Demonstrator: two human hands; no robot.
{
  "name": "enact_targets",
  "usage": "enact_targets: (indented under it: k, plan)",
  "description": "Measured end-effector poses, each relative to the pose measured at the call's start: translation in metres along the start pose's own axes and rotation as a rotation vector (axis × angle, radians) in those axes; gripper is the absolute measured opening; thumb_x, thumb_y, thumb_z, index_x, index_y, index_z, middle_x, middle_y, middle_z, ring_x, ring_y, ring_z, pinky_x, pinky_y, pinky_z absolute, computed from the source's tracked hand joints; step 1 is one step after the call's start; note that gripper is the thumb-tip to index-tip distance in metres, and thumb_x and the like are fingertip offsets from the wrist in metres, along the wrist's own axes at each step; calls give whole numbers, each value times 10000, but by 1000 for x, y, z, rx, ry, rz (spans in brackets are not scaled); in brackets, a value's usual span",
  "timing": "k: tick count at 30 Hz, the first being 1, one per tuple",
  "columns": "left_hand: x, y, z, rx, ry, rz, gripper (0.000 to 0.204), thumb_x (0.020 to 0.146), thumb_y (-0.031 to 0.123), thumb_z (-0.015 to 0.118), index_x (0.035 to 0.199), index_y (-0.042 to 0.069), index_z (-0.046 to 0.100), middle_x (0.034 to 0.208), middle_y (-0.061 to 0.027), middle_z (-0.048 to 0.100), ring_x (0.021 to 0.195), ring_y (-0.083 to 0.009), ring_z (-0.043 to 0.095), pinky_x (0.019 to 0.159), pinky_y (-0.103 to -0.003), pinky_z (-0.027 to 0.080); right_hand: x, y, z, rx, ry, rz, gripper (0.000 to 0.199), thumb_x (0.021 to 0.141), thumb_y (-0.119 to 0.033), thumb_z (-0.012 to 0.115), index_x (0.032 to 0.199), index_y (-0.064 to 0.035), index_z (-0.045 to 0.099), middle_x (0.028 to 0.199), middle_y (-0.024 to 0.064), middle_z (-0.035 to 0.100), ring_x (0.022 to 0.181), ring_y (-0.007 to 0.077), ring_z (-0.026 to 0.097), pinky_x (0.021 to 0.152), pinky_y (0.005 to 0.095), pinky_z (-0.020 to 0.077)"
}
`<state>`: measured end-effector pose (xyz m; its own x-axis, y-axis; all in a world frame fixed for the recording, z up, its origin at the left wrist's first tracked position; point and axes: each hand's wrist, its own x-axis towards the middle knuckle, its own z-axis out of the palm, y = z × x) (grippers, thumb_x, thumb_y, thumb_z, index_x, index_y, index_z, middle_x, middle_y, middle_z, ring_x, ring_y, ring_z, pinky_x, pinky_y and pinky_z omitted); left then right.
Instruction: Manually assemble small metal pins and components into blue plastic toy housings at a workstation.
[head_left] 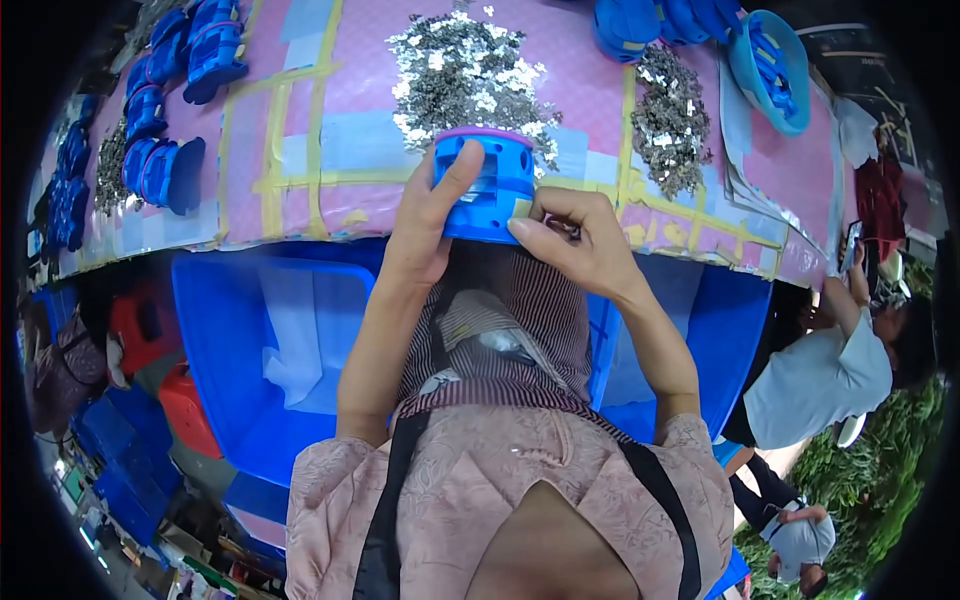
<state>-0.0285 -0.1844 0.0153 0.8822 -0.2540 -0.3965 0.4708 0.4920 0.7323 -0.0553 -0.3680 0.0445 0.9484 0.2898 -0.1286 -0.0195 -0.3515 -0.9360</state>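
Observation:
Just over the near table edge I hold a round blue plastic housing point(508, 160) with a pink ring around its far rim and openings in its side. My left hand point(425, 220) is wrapped round its left side, the thumb lying across its face. The fingers of my right hand point(590, 240) are closed at its lower right, thumb pressed beside a small yellowish patch on the housing. Whether those fingers also hold a small part cannot be made out. Directly beyond the housing lies a heap of small silvery metal pieces point(465, 85).
More metal pieces point(670, 120) lie to the right, near a light-blue bowl point(742, 75) of blue parts. Similar blue housings point(172, 175) stand at left and far right. Large blue bins point(225, 370) flank my lap below the table edge. Another person point(825, 380) sits at right.

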Motion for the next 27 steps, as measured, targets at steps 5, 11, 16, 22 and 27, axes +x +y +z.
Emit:
enact_targets:
  k: [5,11,16,22,27]
  plan:
    - [-2,2,-2,30,5,21,479,891,410,708,1148,32,565,1021,-49,630,900,-104,625,777,-259,522,1,4,4,-54,26,-27,291,839,-235,703,702,13,638,611,123,565,577,150,546,547,317,427]
    - [0,-1,4,175,146,249,502,885,395,724,1155,18,535,1019,-69,616,910,-114,605,790,-264,513,1,-8,11,-56,333,-51,106,878,-92,676,910,-12,737,692,-18,646,552,11,437,487,202,334]
    - [-4,-3,10,449,258,497,555,876,403,734,1180,11,484,1063,-96,587,958,-148,587,818,-275,503,1,-14,11,-212,315,-44,164,868,-82,701,1017,-35,748,707,-2,682,514,2,430,452,209,319]
    - [-5,-3,11,459,289,537,584,860,412,749,1189,17,471,1078,-104,576,976,-160,581,836,-290,498,2,-15,14,-237,351,-87,171,863,-80,712,1024,-38,749,693,-12,681,506,0,439,448,207,332]
    - [-5,-6,10,576,339,590,602,838,391,776,1202,26,465,1073,-114,584,970,-173,588,843,-303,498,2,-10,15,-85,316,4,160,853,-75,720,1006,-40,749,718,-6,691,499,4,448,452,206,354]
